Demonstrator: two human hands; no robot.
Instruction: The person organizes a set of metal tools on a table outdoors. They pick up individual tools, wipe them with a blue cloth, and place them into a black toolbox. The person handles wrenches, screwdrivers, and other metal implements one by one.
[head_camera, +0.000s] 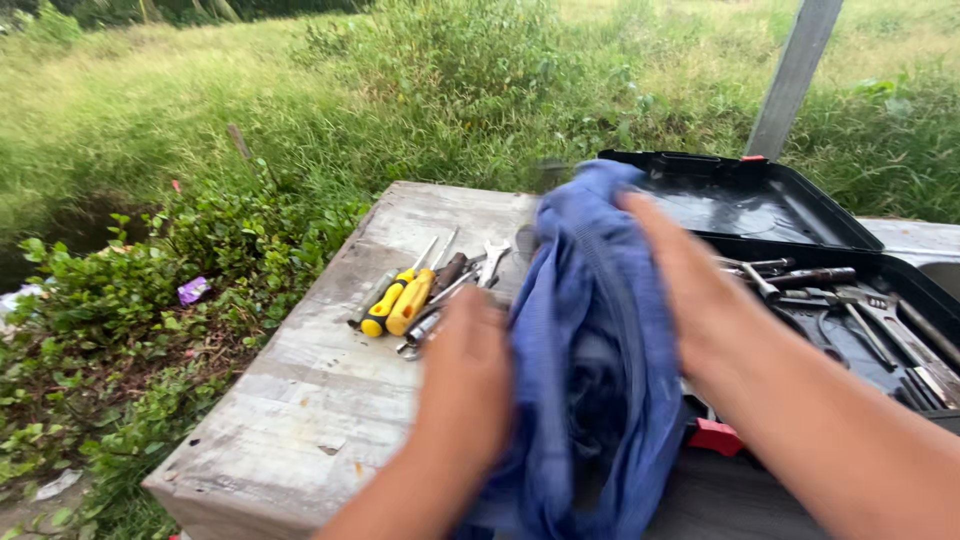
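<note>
We're looking down at a blue cloth, a soft, crumpled bundle with deep folds and a stitched seam running along it, bunched up between both hands over the near middle of the desk. The left hand sits against the cloth's left edge, back of the hand toward us; its fingers curl away underneath, so we cannot tell whether they pinch the fabric or just press on it. The right hand lies flat along the right side of the bundle, fingers held together and stretched up toward its top, pressed on the cloth. Just left of the cloth we see a little heap of tools: two yellow-handled screwdrivers, a dark-handled one beside them, and a silver wrench poking out behind. To the right, partly hidden by the right forearm, a black toolbox stands open, lid back, with metal wrenches and other steel pieces inside, and a red latch shows under the cloth's lower edge. The desk is weathered grey wood, stained and chipped. We're outdoors: tall green grass and leafy bushes beyond, a grey post leaning up at top right.
</note>
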